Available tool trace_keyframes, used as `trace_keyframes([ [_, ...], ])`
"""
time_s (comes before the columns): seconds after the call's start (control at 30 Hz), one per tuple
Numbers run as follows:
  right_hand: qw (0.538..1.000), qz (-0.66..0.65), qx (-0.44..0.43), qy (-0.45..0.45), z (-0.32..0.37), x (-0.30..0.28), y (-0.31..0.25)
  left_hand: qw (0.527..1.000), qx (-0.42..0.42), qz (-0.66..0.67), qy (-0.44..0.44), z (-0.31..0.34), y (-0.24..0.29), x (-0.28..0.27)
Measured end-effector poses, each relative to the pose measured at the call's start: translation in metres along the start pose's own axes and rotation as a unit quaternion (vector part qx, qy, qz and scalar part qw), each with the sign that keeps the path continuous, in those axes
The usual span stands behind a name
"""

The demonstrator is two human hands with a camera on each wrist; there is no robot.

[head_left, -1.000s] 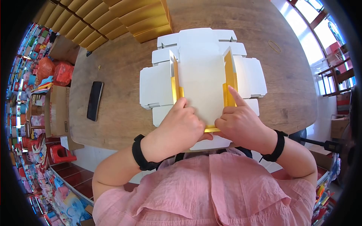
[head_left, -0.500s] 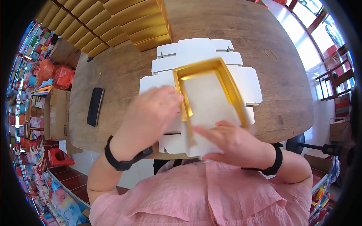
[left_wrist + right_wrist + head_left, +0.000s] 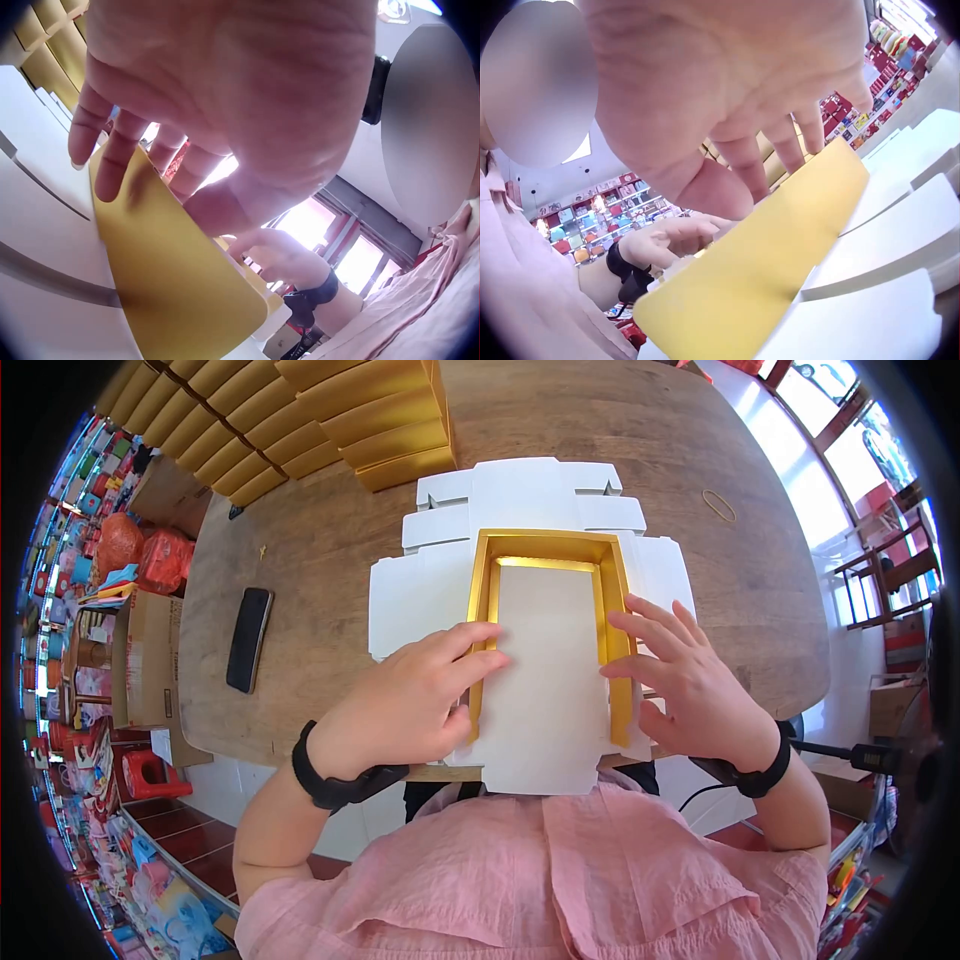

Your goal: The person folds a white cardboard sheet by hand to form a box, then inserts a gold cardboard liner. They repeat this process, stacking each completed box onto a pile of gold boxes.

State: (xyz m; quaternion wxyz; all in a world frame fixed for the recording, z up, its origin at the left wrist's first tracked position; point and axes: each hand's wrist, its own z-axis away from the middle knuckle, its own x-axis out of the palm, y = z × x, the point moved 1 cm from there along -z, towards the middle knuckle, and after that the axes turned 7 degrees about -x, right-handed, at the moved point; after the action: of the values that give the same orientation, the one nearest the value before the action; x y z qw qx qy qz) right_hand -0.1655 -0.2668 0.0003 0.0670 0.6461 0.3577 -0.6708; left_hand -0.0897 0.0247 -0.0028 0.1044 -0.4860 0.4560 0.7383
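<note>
A gold three-sided wall [image 3: 550,542] stands upright around a white panel [image 3: 545,620], its near side without a wall. My left hand [image 3: 405,695] lies over the left wall, two fingertips inside it. On the opposite side, my right hand [image 3: 690,685] has spread fingers at the right wall, some reaching over its top edge. The left wrist view shows the outer gold face [image 3: 180,270] under loosely extended fingers. In the right wrist view, fingers pass behind the top edge of the gold side [image 3: 765,255]. Thumb contact is unclear.
White flat cardboard pieces [image 3: 520,485] lie layered beneath. Stacked gold boxes [image 3: 390,420] stand at the far left of the wooden table [image 3: 750,650]. A phone [image 3: 249,640] lies on the left, a rubber band [image 3: 719,506] on the right.
The gold walls, tilted and blurred half a second ago, now stand straight around the panel. Both hands have moved from near the table's front edge to the side walls, with fingers spread.
</note>
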Motion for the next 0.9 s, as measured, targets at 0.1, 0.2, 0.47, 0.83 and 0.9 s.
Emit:
trace_keyframes([
  [0.1,1.0,0.01,0.004,-0.017,-0.003,-0.002,-0.002,0.999,0.014,-0.045,0.018,-0.003,0.001,0.004],
  [0.2,0.999,0.028,0.008,-0.017,-0.008,-0.004,-0.005,0.998,0.008,-0.05,0.04,-0.008,0.002,0.007],
  [0.47,0.994,0.107,0.0,0.006,-0.022,0.002,-0.005,0.997,0.019,-0.059,0.043,-0.016,-0.004,0.011],
  [0.83,0.998,0.016,-0.032,0.057,-0.032,0.009,-0.004,0.994,0.047,0.061,0.084,-0.019,0.002,0.0],
  [0.9,0.997,0.015,-0.028,0.068,-0.028,0.013,-0.002,0.993,0.047,0.066,0.085,-0.018,0.001,0.0],
])
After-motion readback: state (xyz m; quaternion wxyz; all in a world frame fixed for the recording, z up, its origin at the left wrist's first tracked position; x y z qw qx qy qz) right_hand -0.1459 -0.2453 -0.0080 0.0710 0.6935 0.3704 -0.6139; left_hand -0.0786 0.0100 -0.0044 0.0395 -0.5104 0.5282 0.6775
